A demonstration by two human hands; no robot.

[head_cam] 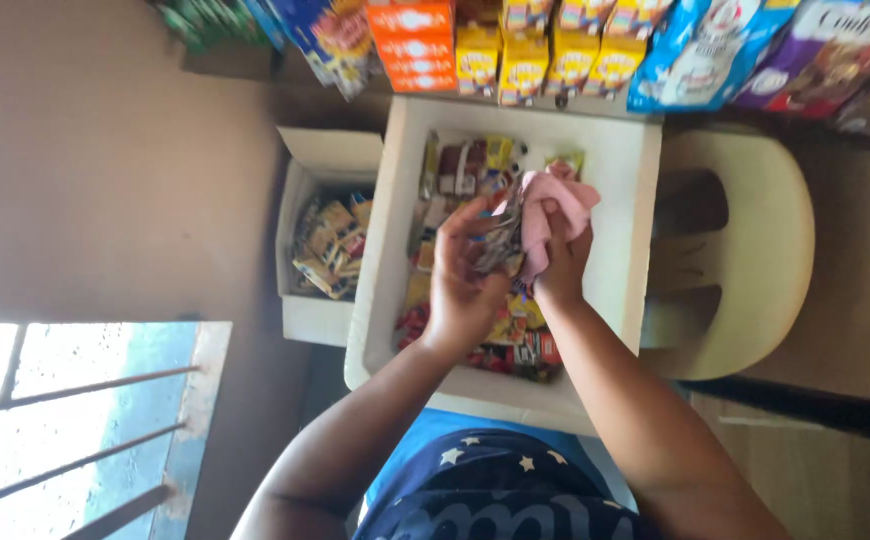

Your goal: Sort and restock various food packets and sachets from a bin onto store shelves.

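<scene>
Both hands over white tray [623,200] of snack sachets: right hand [561,262] gripping pink cloth [551,205], left hand [463,285] clutching shiny sachet [501,238] (blurred). Small carton [317,165] left of tray.

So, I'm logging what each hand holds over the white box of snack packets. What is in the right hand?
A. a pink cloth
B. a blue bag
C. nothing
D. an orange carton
A: the right hand grips a bunched pink cloth above the white box, while the left hand holds a shiny packet.
</scene>
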